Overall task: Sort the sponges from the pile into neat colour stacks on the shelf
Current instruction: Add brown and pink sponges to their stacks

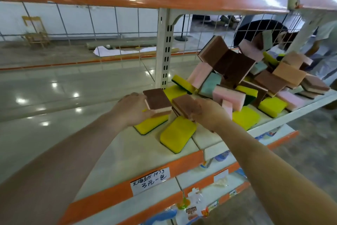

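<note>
A: Item one, left hand [134, 109]: fingers curled round a brown-topped sponge [157, 99] with a pale pink base, held level above the shelf [127, 152].

B: Item two?

A: Right hand [209, 113]: grips a second brown sponge [186, 105], tilted, its near corner almost meeting the first.

B: Beneath them?

A: Yellow sponges [177, 133] lying loose and flat on the shelf, green scour backing underneath. Beyond, to the right, the pile [255, 75]: brown, pink, pale green, yellow and orange pieces, jumbled against the wire back panel [209, 29].

B: Handling note?

A: By my reckoning, the two browns want pairing. Turn both brown face up, square the edges in the air, then set them as one on bare shelf left of the yellows, well apart from the pile so nothing slides into the stack.
</note>
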Available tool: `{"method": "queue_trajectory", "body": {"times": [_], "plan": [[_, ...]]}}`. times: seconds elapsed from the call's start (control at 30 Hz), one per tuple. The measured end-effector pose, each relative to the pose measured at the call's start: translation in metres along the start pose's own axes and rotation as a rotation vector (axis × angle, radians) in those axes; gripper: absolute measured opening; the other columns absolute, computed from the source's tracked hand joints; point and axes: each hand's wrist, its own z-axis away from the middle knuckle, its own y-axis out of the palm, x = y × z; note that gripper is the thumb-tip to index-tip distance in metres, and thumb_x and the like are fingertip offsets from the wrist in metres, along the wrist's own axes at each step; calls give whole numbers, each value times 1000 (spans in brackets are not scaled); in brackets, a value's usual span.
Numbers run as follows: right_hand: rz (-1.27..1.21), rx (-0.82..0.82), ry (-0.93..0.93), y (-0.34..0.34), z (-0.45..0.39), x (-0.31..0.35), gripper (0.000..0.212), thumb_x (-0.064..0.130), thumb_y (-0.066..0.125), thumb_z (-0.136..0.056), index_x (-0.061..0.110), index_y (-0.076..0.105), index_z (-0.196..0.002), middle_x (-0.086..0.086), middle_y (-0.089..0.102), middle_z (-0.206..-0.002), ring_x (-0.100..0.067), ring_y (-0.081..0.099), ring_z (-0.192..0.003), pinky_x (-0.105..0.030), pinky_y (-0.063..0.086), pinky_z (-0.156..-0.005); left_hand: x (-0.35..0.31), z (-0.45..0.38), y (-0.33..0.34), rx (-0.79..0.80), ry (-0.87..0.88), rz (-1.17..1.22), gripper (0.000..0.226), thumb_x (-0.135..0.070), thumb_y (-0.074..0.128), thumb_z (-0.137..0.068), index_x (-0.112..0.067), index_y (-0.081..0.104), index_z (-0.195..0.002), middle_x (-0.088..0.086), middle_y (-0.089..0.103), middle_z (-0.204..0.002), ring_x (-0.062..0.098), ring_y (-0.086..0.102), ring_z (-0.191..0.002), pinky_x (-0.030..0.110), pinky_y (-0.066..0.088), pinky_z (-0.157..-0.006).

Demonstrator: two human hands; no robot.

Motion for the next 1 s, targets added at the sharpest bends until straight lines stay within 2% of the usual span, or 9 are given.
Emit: {"method": "queue_trajectory", "body": {"times": [0.1, 0.3, 0.5, 0.67, 0.77, 0.87, 1.0], "plan": [[-18, -23, 2, 3, -10, -3, 40, 29, 61, -86, 21, 53, -124, -1, 60, -117, -19, 56, -101, -25, 38, -72, 4, -13, 5, 29, 0, -34, 64, -51, 51, -89, -17, 37, -142, 8, 37, -144, 25, 36, -132, 35, 30, -105], [-6, 31, 6, -2, -23, -4, 45, 28, 55, -91, 15, 46, -133, -6, 57, -127, -24, 53, -116, -33, 42, -90, 4, -33, 12, 76, 10, -64, 82, -59, 52, -84, -13, 26, -146, 8, 30, -150, 25, 31, -135, 38, 27, -111], [9, 101, -34, 8, -46, -16, 41, 37, 58, -89, 12, 51, -122, -6, 61, -118, -22, 56, -106, -26, 37, -77, 1, -47, 16, 145, -38, -58, 99, -68, 51, -78, -10, 15, -149, 8, 19, -154, 25, 22, -140, 39, 22, -115], [67, 150, -66, 13, -63, -21, 46, 42, 56, -90, 10, 51, -122, -8, 61, -118, -23, 57, -107, -29, 42, -83, -1, -56, 21, 216, -68, -40, 107, -70, 50, -77, -10, -1, -150, 8, -2, -158, 23, 4, -145, 39, 13, -118], [95, 161, -71, 16, -72, -24, 47, 47, 55, -89, 9, 52, -118, -8, 62, -114, -23, 57, -104, -32, 44, -86, -2, -61, 21, 205, -82, -16, 110, -71, 51, -75, -11, -4, -150, 6, -8, -158, 21, -1, -146, 37, 10, -118], [104, 168, -75, 20, -81, -24, 49, 50, 55, -88, 8, 55, -114, -8, 63, -108, -23, 59, -100, -36, 48, -88, -3, -68, 22, 198, -87, -8, 110, -69, 53, -76, -11, -3, -150, 7, -6, -158, 22, 1, -145, 36, 10, -117], [120, 183, -81, 28, -89, -23, 50, 52, 56, -86, 8, 59, -108, -8, 65, -103, -23, 60, -95, -39, 50, -86, -2, -76, 21, 203, -112, 42, 112, -68, 61, -71, -11, 5, -150, 9, 15, -154, 27, 20, -140, 40, 25, -113]]}}
